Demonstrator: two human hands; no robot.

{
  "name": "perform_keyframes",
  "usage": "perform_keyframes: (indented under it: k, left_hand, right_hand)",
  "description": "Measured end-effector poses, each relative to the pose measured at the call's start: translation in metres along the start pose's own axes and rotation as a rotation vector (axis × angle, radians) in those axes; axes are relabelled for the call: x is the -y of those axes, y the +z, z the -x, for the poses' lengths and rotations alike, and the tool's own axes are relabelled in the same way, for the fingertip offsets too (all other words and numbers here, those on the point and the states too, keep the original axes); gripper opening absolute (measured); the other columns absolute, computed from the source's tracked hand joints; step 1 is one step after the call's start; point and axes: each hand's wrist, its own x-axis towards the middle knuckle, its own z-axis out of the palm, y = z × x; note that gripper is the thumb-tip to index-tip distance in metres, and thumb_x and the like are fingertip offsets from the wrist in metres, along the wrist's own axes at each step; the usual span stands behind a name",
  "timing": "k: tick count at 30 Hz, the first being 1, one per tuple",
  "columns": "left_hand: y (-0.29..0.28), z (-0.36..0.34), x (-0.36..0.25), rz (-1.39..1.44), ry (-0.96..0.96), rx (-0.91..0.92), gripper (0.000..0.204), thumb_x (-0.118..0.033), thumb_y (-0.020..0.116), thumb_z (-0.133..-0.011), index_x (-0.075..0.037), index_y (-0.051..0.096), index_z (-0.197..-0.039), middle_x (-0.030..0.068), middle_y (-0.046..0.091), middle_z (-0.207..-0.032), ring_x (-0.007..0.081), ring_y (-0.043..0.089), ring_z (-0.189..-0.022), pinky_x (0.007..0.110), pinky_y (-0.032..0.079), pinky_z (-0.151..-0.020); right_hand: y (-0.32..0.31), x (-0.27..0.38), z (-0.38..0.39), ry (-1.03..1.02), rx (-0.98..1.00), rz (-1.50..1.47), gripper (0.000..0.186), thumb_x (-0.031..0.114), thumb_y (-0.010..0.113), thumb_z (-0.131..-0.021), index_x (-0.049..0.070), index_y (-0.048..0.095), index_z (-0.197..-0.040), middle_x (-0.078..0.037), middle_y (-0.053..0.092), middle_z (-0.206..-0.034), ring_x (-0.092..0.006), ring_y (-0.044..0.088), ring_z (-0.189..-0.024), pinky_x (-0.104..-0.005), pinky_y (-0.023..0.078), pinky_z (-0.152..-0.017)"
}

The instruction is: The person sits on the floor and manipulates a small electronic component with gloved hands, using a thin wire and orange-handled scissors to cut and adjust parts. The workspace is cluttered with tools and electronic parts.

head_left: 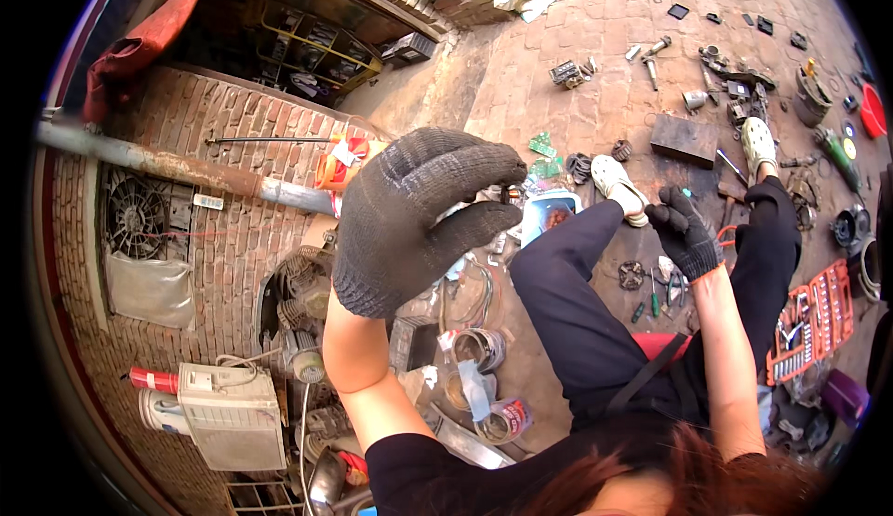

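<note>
From my station I see a rusty pipe (172,160) crossing a brick wall (228,265) near a dark doorway (226,37). Soft daylight covers brick paving (535,46).

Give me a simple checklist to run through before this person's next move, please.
1. Both hands gloved: ok; left hand and right hand wear dark gloves.
2. Left hand empty: cannot tell; its fingers hide what may lie between them and the thumb.
3. Right hand empty: cannot tell; it is curled.
4. Ground between the pale shoes clear: not ok; a dark block sits there.
5. Orange-red tool case open: ok.
</note>
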Motion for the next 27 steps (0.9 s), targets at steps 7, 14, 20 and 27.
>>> perform_keyframes:
  k: [7,14,20,27]
  left_hand:
    - [0.001,0.006,0.023,-0.107,-0.118,0.028,0.033,-0.009,0.078,-0.066,0.000,0.066,-0.096,0.0099,0.066,-0.090,0.0185,0.062,-0.073,0.029,0.050,-0.066]
    - [0.005,0.011,0.041,-0.295,-0.338,-0.190,0.029,-0.007,0.074,-0.071,-0.001,0.066,-0.098,0.0088,0.067,-0.089,0.0167,0.063,-0.077,0.027,0.050,-0.070]
    - [0.001,0.024,0.047,0.592,-0.672,-0.307,0.029,-0.001,0.067,-0.071,0.005,0.064,-0.100,0.0101,0.065,-0.088,0.0142,0.061,-0.075,0.026,0.049,-0.069]
    - [-0.012,0.040,0.046,0.803,-0.644,-0.109,0.032,0.000,0.069,-0.068,0.005,0.064,-0.099,0.0092,0.064,-0.088,0.0140,0.059,-0.073,0.025,0.049,-0.065]
  right_hand:
    - [-0.146,-0.037,-0.014,-0.023,-0.574,-0.120,0.015,0.014,0.060,-0.089,0.005,0.057,-0.100,0.004,0.051,-0.064,-0.0066,0.050,-0.051,-0.0238,0.042,-0.054]
    - [-0.183,-0.053,-0.024,-0.103,-0.767,-0.004,0.020,0.018,0.064,-0.087,0.004,0.062,-0.101,0.001,0.059,-0.072,-0.0051,0.048,-0.048,-0.0188,0.036,-0.043]
    - [-0.226,-0.060,-0.019,-0.114,-0.860,0.346,0.024,0.020,0.063,-0.085,0.002,0.066,-0.100,-0.005,0.062,-0.067,-0.0098,0.050,-0.054,-0.0223,0.041,-0.051]
    - [-0.273,-0.027,-0.010,0.113,-0.943,1.459,0.040,0.039,0.055,-0.084,0.005,0.069,-0.101,-0.013,0.069,-0.090,-0.0250,0.065,-0.084,-0.0369,0.048,-0.076]
